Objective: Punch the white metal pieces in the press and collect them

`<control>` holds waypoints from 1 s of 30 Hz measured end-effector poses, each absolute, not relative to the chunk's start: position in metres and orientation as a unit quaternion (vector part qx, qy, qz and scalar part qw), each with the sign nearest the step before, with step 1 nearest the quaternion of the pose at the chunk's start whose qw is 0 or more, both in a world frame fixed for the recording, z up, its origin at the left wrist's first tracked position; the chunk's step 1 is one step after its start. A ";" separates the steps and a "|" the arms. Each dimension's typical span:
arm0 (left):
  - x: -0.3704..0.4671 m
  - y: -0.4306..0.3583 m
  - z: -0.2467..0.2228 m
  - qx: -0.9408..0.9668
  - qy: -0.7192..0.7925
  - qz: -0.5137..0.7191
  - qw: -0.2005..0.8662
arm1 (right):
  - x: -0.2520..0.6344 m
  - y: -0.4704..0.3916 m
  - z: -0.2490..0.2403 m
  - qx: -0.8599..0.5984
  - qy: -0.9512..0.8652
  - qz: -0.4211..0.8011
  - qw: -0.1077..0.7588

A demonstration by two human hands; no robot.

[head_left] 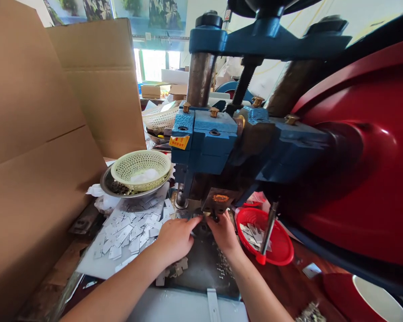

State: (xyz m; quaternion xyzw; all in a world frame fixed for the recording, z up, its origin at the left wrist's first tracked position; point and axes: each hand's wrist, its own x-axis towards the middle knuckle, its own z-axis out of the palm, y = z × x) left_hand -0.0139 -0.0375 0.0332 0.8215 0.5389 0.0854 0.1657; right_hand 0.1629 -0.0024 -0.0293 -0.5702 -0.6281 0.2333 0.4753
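Note:
Both of my hands are at the die area under the blue press [204, 147]. My left hand [177, 237] reaches in from the left, its index finger stretched towards the die and its other fingers curled beneath. Opposite it, my right hand [223, 230] has its fingertips at the die, just below the press head. Whatever lies at the fingertips is too small and dark to make out. Many flat metal pieces [134, 230] are spread on a white board left of my left hand. A red basket [284, 246] holding similar pieces stands right of my right hand.
A pale green basket [141, 163] rests in a metal bowl [105, 183] at the left. Tall cardboard [97, 89] lines the left side. The large red flywheel [366, 179] and the red lever handle [261, 258] are on the right. A metal strip [213, 304] lies in front.

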 end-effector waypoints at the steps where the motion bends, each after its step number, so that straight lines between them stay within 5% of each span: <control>1: -0.016 -0.038 0.033 0.813 0.544 0.110 0.178 | 0.164 -0.003 -0.028 -0.573 -0.625 0.233 0.476; 5: -0.027 -0.045 0.026 0.715 0.573 0.260 0.303 | 0.169 -0.019 -0.021 -0.589 -0.603 0.239 0.483; 10: -0.029 -0.058 0.024 0.584 0.561 0.350 0.471 | 0.162 -0.060 -0.004 -0.576 -0.572 0.391 0.434; 23: -0.007 -0.090 0.013 0.478 0.517 0.423 0.569 | 0.113 -0.113 0.004 -0.508 -0.403 0.587 0.485; 26: -0.011 -0.099 0.008 0.477 0.505 0.417 0.586 | 0.126 -0.138 0.001 -0.547 -0.475 0.544 0.423; 30: -0.023 -0.102 0.007 0.447 0.513 0.398 0.615 | 0.181 -0.162 -0.012 -0.651 -0.600 0.329 0.329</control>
